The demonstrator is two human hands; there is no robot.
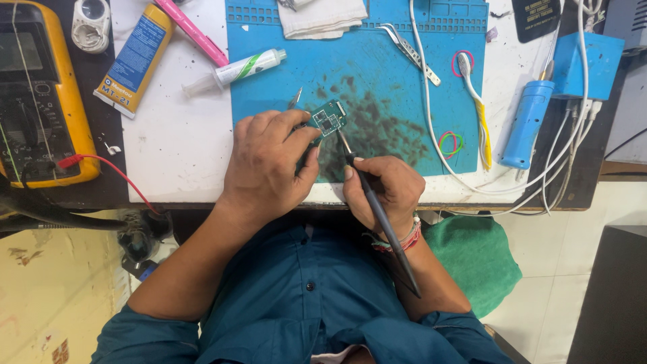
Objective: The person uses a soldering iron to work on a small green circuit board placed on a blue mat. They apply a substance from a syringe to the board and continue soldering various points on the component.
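Your left hand (266, 165) pinched the small green board (328, 118) by its near edge, fingers curled, holding it tilted just above the blue mat (404, 87). The board sat over the mat's dark stained patch, near the table's front edge. Your right hand (383, 189) was closed around the iron (377, 212) in a pen grip, its tip touching or just short of the board's lower right edge; contact could not be confirmed from this view. Tweezer tips (295, 99) showed above your left knuckles; whether that hand held them could not be told.

Judgement on technique: the board was held in the air rather than laid flat, so a slip of the tip seemed the main risk. Resting both wrists on the table and bracing the board against the mat would have steadied the joint. A light touch looked advisable, given how close the black chip stood to the tip.

Flux syringe (236, 69) lay upper left on the mat, well apart. Blue handled tool (527, 125) lay right, untouched.
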